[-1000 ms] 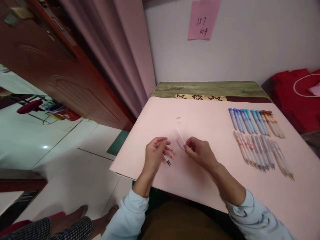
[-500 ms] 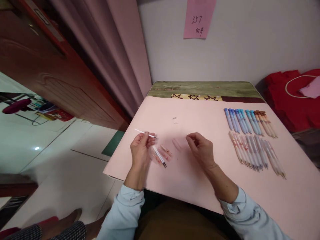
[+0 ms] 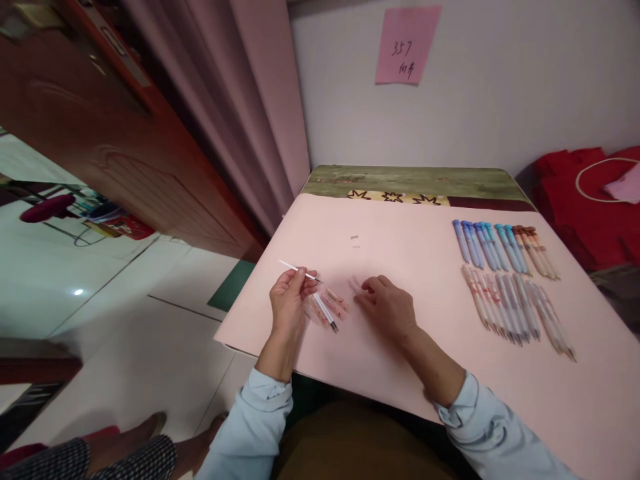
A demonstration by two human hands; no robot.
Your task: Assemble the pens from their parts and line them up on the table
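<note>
Pinched in my left hand (image 3: pixel 289 297) is a white pen refill (image 3: pixel 299 271), its dark tip pointing right. More white refills (image 3: pixel 325 309) with dark tips lie just below that hand, over translucent pink pen barrels (image 3: pixel 336 303) with small orange and red prints. My right hand (image 3: pixel 387 307) is low over the table, thumb and forefinger apart at some small clear pinkish pen parts (image 3: pixel 356 285). Whether the fingertips touch these parts is hard to make out, as the fingers are slightly blurred.
Rows of blue, teal and brown pens (image 3: pixel 493 247) lie at the right, with paler pens (image 3: pixel 500 303) below them. Two tiny grey pieces (image 3: pixel 355 237) are mid-table. A red cloth (image 3: pixel 585 200) is beyond the right edge; a wooden door (image 3: pixel 150 147) stands left. Another person's legs (image 3: pixel 130 453) show lower left.
My right hand has moved left and down to the clear pinkish parts. My left hand still holds the refill. The whole view has shifted slightly.
</note>
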